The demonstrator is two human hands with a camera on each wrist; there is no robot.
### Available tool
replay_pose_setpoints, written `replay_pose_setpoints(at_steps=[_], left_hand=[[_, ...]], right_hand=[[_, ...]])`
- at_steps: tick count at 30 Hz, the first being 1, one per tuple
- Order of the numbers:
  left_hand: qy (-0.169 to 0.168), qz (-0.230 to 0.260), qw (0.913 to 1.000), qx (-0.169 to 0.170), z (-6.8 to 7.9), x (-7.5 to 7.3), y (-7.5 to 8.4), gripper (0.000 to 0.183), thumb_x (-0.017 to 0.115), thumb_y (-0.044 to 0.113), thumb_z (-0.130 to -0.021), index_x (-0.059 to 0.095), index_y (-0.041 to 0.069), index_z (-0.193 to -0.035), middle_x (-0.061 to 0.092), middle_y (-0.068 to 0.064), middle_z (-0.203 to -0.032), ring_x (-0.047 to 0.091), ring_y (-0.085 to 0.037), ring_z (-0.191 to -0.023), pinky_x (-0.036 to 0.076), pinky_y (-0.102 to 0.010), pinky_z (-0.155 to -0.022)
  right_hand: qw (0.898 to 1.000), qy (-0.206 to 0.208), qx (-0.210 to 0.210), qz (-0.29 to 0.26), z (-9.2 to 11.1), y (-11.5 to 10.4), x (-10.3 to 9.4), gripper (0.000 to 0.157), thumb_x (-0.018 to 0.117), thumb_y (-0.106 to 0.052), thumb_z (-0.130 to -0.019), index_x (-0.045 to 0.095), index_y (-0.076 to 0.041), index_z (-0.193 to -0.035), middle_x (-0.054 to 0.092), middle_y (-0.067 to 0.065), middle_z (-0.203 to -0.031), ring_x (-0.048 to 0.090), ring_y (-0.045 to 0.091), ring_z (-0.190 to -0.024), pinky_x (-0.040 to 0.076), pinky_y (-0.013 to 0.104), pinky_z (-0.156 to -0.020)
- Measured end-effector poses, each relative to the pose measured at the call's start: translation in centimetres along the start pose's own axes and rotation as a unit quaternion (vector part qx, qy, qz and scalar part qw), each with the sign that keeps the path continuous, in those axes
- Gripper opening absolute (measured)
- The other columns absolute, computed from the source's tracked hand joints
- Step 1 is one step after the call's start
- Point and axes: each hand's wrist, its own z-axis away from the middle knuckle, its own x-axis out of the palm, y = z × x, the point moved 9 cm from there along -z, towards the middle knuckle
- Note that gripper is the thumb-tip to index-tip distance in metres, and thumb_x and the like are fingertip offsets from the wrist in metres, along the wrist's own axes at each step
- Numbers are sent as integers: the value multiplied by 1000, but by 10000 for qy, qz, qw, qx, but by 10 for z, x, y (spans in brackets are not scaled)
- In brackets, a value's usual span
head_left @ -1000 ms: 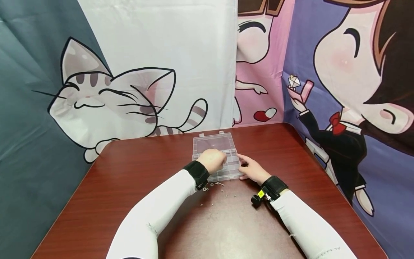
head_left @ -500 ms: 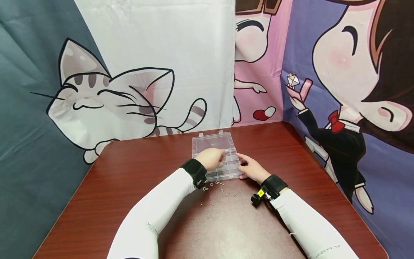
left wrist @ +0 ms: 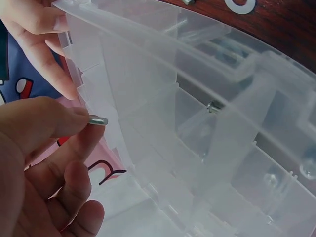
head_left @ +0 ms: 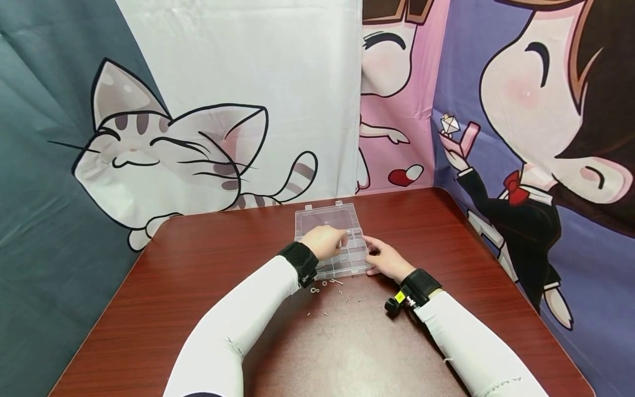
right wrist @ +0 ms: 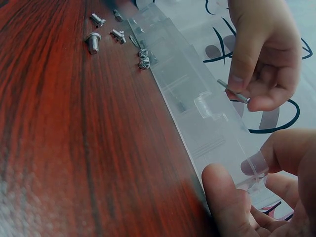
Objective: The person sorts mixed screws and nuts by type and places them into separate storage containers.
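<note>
A clear plastic compartment box (head_left: 354, 257) lies on the table with its lid (head_left: 329, 219) folded back, away from the person. My left hand (head_left: 323, 243) is over the box. Between thumb and forefinger it pinches a small metal screw (left wrist: 98, 120), whose shank shows in the right wrist view too. My right hand (head_left: 389, 262) grips the box's right end, thumb at the front wall and fingers behind the side. Through the clear walls in the left wrist view, a screw (left wrist: 215, 107) shows in one compartment. Further small metal pieces appear in another.
Several loose screws (right wrist: 97, 19) and a few washers (head_left: 314, 290) are scattered on the dark red wooden table (head_left: 223, 253) in front of the box. A printed cloth backdrop (head_left: 317, 82) stands right behind the table and along its right side.
</note>
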Motion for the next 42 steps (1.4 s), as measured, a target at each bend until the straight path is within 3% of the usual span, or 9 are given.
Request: replay_pose_setpoints(at_steps=[6, 12, 21, 26, 31, 37, 42], left_hand=[[-103, -139, 9998, -17, 2, 5, -2, 12, 71, 20, -90, 70, 18, -101, 69, 7, -84, 63, -10, -75, 51, -31, -72], [16, -157, 9999, -55, 6, -1, -1, 10, 69, 21, -90, 71, 19, -99, 69, 7, -84, 62, -11, -72, 51, -33, -71], [186, -112, 9998, 13, 26, -7, 7, 12, 64, 25, -93, 70, 21, -103, 70, 7, -90, 62, -10, -73, 52, -34, -70], [253, -333, 9989, 191, 45, -6, 16, 33, 65, 38, -94, 66, 19, -121, 68, 1, -112, 65, -17, -101, 52, -39, -87], [413, -211, 9986, 257, 74, -8, 25, 67, 63, 55, -91, 49, 19, -145, 53, -7, -141, 52, -27, -128, 41, -46, -105], [701, -73, 9969, 337, 106, -3, 28, 78, 60, 61, -90, 37, 22, -153, 44, -9, -150, 42, -31, -136, 33, -50, -110], [738, -115, 9967, 303, 120, 3, 25, 80, 59, 63, -89, 36, 21, -153, 44, -6, -151, 42, -30, -136, 34, -49, -110]], right_hand=[[10000, -24, 3, 48, 0, -1, 1, 71, 53, 7, -86, 35, -8, -153, 45, 22, -121, 59, 23, -81, 59, 36, -66], [10000, -42, -66, -39, 0, -1, 1, 71, 53, 7, -85, 35, -7, -153, 45, 23, -121, 59, 23, -80, 58, 36, -65], [10000, -29, -15, 46, 2, -1, 2, 71, 53, 7, -85, 35, -8, -153, 46, 24, -123, 61, 22, -78, 58, 36, -65], [10000, -17, 25, 14, 2, -2, 2, 71, 53, 7, -86, 35, -9, -153, 46, 24, -124, 62, 23, -81, 58, 36, -66], [10000, -55, 19, 12, 0, -1, 2, 70, 53, 6, -87, 34, -8, -154, 46, 25, -125, 61, 24, -87, 58, 36, -67], [10000, -25, -1, 62, 0, -1, 3, 70, 53, 6, -87, 34, -8, -153, 46, 25, -124, 61, 24, -84, 58, 36, -66], [10000, 25, 20, 21, 1, -1, 3, 71, 52, 7, -87, 35, -10, -153, 45, 25, -124, 61, 24, -83, 58, 34, -66]])
